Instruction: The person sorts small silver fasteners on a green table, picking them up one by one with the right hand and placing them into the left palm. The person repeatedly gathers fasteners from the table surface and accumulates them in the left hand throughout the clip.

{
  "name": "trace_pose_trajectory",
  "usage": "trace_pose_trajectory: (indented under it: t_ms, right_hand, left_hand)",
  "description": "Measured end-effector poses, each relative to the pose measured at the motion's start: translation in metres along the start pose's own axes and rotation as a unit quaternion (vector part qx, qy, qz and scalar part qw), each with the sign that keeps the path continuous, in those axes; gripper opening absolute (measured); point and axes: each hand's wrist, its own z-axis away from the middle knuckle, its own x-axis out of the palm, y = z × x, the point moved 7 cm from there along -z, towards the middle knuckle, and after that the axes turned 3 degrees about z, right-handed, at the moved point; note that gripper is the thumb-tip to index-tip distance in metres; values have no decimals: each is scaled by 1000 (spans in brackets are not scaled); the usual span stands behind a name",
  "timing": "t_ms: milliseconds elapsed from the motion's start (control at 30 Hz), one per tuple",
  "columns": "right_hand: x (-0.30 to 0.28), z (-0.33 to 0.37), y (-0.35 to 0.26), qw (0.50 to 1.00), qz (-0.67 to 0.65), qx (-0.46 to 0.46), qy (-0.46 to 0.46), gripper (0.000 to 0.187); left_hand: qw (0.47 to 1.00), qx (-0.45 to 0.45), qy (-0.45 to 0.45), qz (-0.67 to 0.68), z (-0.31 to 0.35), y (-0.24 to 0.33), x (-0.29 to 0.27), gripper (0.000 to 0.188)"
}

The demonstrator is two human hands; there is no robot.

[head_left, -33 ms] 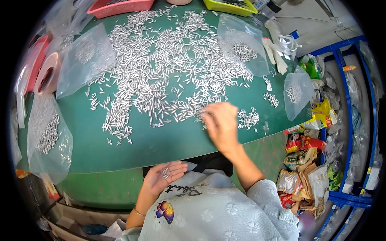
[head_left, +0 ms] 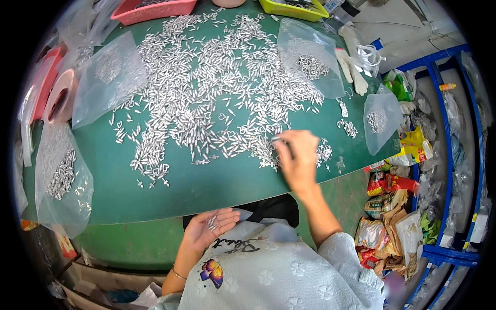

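My left hand (head_left: 212, 227) is palm up just below the table's near edge, its fingers loosely stretched out. It holds a few small silver metal charms (head_left: 212, 223) lying in the palm. Over the near right edge of the big spread of charms (head_left: 212, 111) is my right hand (head_left: 298, 155), thumb and fingers drawn together in a pinch. What sits between those fingertips is too small to make out. Pointed bullet-like pieces, heart outlines and crosses show among the charms. A small heap of charms (head_left: 324, 151) lies just right of my right hand, partly hidden by it.
Clear plastic bags with metal pieces lie on the green table (head_left: 206, 191): left bag (head_left: 77, 206), upper left bag (head_left: 132, 77), upper right bag (head_left: 330, 46), right bag (head_left: 372, 137). Pink tray (head_left: 124, 15) and yellow tray (head_left: 310, 14) stand at the back. Blue shelving (head_left: 444, 113) rises at right.
My right hand has shifted a little to the right, uncovering charms at the pile's near edge and covering part of the small heap. My left hand stays in place.
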Motion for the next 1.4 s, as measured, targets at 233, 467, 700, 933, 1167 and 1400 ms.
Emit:
trace_pose_trajectory:
  t_ms: [233,467,700,933,1167,1400]
  right_hand:
    - [-91,29,172,944,271,182,46,12]
    - [-41,1,71,992,75,101,2,20]
    - [62,-9,-56,976,-18,-110,-188,30]
    - [62,10,-69,967,-18,-143,-210,23]
    - [46,54,-105,915,-147,-185,-328,20]
    - [47,-1,-65,982,17,-81,-170,24]
  left_hand:
    - [1000,-5,-26,9,-5,0,2,42]
    - [999,-15,-44,19,-6,-5,1,41]
    - [998,-53,-26,-15,-11,-15,3,40]
    - [998,-55,-31,-19,-22,-15,7,44]
    - [961,-69,-208,166,-28,-15,8,43]
    - [997,-69,-24,-26,-22,-10,9,43]
